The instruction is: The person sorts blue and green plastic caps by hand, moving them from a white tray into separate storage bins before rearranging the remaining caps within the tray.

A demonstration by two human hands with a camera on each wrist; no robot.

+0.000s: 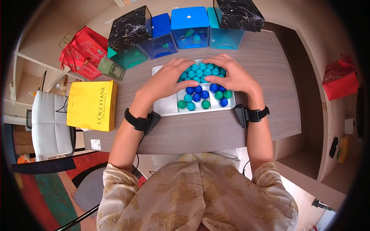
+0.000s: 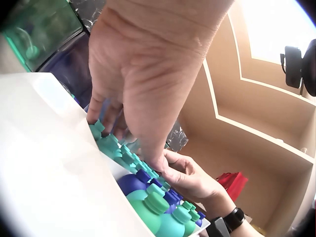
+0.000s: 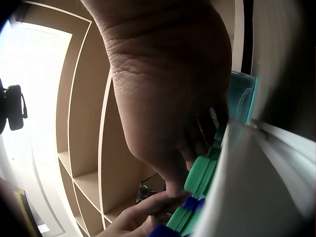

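Observation:
A white divided tray (image 1: pixel 165 104) lies on the table, with many small round teal bottles (image 1: pixel 199 73) packed in its back compartment. My left hand (image 1: pixel 169 79) curves round the left side of this cluster, thumb in front and fingers behind. From the right, my right hand (image 1: pixel 237 77) encloses the cluster the same way. Both thumbs lie along its front edge, close to each other. In the front compartments sit several blue bottles (image 1: pixel 196 97), green bottles (image 1: pixel 206 104) and a few teal ones. Capped bottle tops (image 2: pixel 157 202) show in the left wrist view. The fingertips are partly hidden among the bottles.
Behind the tray stand clear-fronted bins, including a bright blue bin (image 1: pixel 189 19), a dark blue bin (image 1: pixel 163 36) and a teal bin (image 1: pixel 225 38). Black marbled boxes (image 1: pixel 131 29) sit at both ends. A yellow bag (image 1: pixel 91 106) and red bag (image 1: pixel 83 52) are left.

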